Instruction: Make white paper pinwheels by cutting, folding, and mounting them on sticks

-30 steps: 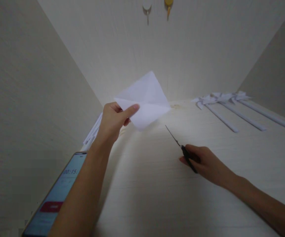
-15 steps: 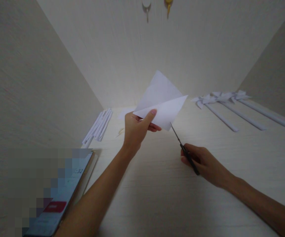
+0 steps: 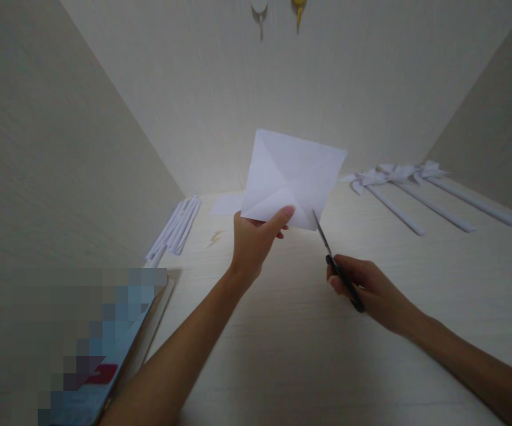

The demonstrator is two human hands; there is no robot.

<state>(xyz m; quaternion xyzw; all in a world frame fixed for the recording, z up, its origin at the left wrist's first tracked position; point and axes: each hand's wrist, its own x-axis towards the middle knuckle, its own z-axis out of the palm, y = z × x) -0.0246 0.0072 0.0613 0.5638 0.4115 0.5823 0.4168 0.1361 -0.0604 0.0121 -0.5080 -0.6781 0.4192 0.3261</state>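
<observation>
In the middle of the frame the left hand [image 3: 256, 242] holds a white paper square [image 3: 293, 177] up above the desk [image 3: 282, 355], its grip narrow, thumb in front and fingers behind the lower edge. The sheet shows diagonal creases meeting near its centre and stands nearly upright, facing the camera. To the lower right of it the right hand [image 3: 366, 290] has its grip closed around the dark handles of a pair of scissors [image 3: 333, 263]; the thin blades point up and left, their tip just at the lower right corner of the paper. Whether the blades touch the sheet cannot be told.

At the right of the frame, three white paper pinwheels [image 3: 398, 177] on long rolled sticks lie on the desk. At centre left a bundle of rolled paper sticks [image 3: 176, 231] lies by the side wall, with a flat sheet [image 3: 226, 205] just behind it. A phone [image 3: 100, 378], partly blurred, sits in the lower left corner
</observation>
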